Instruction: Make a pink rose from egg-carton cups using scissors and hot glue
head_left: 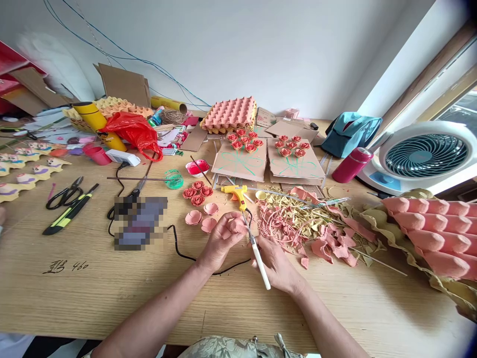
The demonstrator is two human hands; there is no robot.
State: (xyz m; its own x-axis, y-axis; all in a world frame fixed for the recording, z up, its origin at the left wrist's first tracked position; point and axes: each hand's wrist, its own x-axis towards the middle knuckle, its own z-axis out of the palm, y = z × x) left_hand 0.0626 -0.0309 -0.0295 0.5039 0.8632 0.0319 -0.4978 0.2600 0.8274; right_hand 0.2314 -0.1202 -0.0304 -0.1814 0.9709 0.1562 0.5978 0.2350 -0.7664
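Observation:
My left hand (222, 238) is closed around a small pink egg-carton cup (238, 226), pinched in the fingertips. In my right hand (275, 263) is a pair of white-handled scissors (260, 261), its narrow metal blades at the cup's edge. Just beyond my hands lies a yellow glue gun (237, 193) with a black cord. Left of it are pink cut cups (194, 217) and several red-painted paper roses (197, 200). Pink and yellow carton scraps (279, 223) are heaped to the right of my hands.
Two cardboard sheets (240, 166) carry red roses and green painted lines. Stacked egg cartons (436, 233), a fan (425, 156) and a magenta bottle (352, 165) stand right. Black scissors (67, 194), a box cutter (70, 211) and a bowl of red paint (197, 168) lie left.

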